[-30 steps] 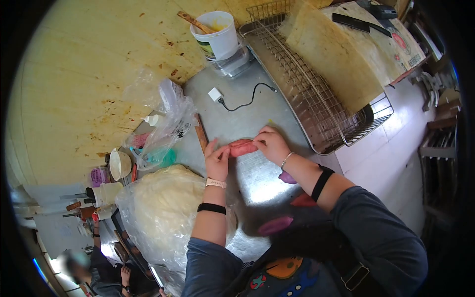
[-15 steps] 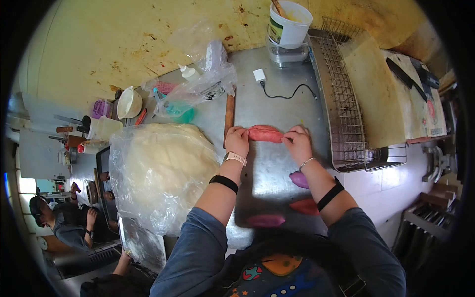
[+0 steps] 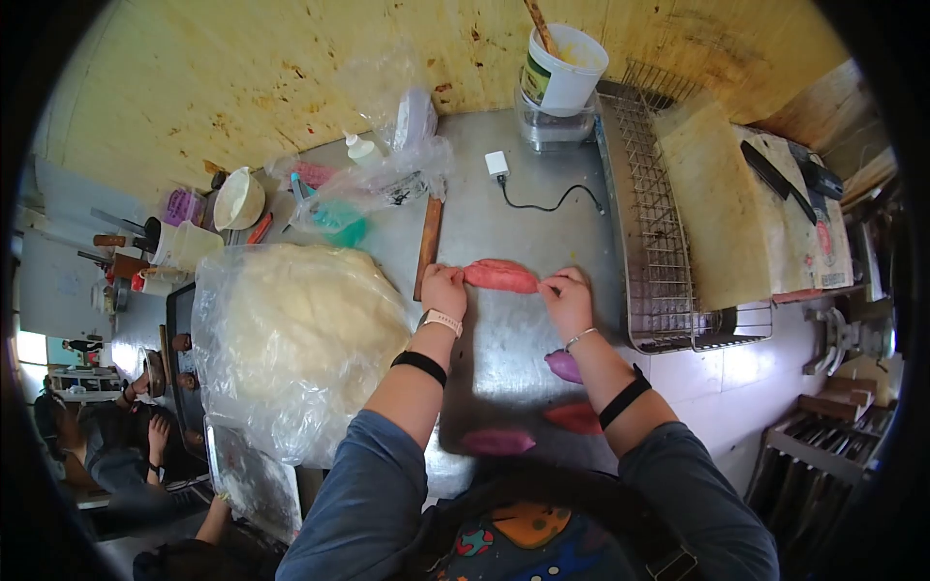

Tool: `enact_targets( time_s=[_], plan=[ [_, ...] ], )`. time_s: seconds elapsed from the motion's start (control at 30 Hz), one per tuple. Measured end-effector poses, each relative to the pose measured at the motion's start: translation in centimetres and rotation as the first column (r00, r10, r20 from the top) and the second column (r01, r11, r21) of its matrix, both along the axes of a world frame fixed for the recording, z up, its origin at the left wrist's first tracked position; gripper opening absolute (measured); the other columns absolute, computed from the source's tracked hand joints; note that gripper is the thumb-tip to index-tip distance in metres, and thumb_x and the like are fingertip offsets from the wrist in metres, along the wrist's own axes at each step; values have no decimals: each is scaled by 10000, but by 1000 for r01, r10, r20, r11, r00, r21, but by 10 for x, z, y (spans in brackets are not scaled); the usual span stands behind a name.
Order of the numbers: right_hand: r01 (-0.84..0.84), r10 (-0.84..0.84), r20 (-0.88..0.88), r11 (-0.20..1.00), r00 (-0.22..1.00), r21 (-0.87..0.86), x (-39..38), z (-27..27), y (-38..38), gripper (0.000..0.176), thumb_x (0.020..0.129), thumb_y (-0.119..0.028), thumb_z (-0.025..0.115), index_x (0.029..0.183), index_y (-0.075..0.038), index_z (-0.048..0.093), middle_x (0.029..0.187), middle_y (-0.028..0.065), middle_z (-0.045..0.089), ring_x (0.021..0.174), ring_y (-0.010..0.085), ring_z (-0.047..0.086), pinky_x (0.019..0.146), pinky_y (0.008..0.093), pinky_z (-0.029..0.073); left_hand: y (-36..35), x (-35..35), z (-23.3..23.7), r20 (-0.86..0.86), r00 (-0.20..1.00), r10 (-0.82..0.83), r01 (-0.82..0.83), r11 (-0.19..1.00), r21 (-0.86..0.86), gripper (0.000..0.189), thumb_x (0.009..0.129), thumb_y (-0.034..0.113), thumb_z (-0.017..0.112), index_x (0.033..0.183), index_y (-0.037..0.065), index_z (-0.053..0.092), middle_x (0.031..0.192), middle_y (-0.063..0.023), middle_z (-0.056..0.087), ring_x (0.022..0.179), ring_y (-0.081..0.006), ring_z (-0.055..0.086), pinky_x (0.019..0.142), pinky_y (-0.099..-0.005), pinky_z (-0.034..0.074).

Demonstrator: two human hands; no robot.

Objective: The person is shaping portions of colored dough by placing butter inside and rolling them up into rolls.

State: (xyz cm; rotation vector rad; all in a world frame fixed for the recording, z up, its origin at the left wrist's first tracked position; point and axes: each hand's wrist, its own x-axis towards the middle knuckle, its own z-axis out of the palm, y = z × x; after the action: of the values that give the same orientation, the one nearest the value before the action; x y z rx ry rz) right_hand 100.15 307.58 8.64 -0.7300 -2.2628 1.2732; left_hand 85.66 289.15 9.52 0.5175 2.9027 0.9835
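On the metal table (image 3: 572,237) lies a long red piece of dough (image 3: 501,275), pinched at both ends. My left hand (image 3: 445,290) has its fingers closed on the left tip, close to a wooden stick (image 3: 429,242). The right tip is between the thumb and fingers of my right hand (image 3: 568,290). Nearer to me are a purple piece (image 3: 563,366), a red piece (image 3: 573,417) and a pinkish-purple piece (image 3: 498,443). A big pale dough mass (image 3: 310,324) sits under clear plastic to the left.
At the back stand a white bucket (image 3: 564,73) and a white charger (image 3: 497,165) with a black cable. Wire racks (image 3: 659,213) are at the right. A bowl (image 3: 239,200) and squeeze bottle (image 3: 362,150) are at the back left. A co-worker (image 3: 126,445) is at far left.
The whole view has shifted, so the table items appear further left. Both hands remain at the ends of the red dough, which looks slightly more tilted. The co-worker's arms have moved.
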Motion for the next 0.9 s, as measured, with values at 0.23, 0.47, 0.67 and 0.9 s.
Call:
enact_targets(
  time_s=[0.23,0.47,0.67,0.9],
  plan=[
    [-44,31,97,989,995,140,2,6,1,84,743,-39,712,825,-24,717,958,129,608,933,310,602,851,391,486,2,3,6,120,991,60,-66,997,47,112,835,77,662,910,19,721,982,-191,652,932,-348,623,866,-413,491],
    [-198,158,187,955,970,222,-1,55,-39,591,793,-47,612,1361,-14,450,1359,229,416,1214,397,470,1042,435,400,25,42,34,-179,952,-247,247,969,-19,565,747,-67,548,1306,-49,467,1346,-270,421,1224,-438,448,1050,-433,390],
    [-315,185,361,885,914,344,1,50,-62,704,796,-92,606,1444,-10,343,1432,215,354,1344,396,341,1114,473,324,25,66,22,-229,907,-353,338,935,-106,649,778,6,593,1391,-66,391,1387,-273,402,1308,-446,384,1095,-450,354],
    [-382,246,343,823,907,421,-5,42,-65,585,869,-130,479,1426,14,375,1446,196,360,1399,368,282,1169,479,234,20,63,27,-167,879,-446,436,895,-93,560,843,46,556,1381,-51,431,1372,-267,432,1297,-424,410,1087,-435,362]
  ],
)
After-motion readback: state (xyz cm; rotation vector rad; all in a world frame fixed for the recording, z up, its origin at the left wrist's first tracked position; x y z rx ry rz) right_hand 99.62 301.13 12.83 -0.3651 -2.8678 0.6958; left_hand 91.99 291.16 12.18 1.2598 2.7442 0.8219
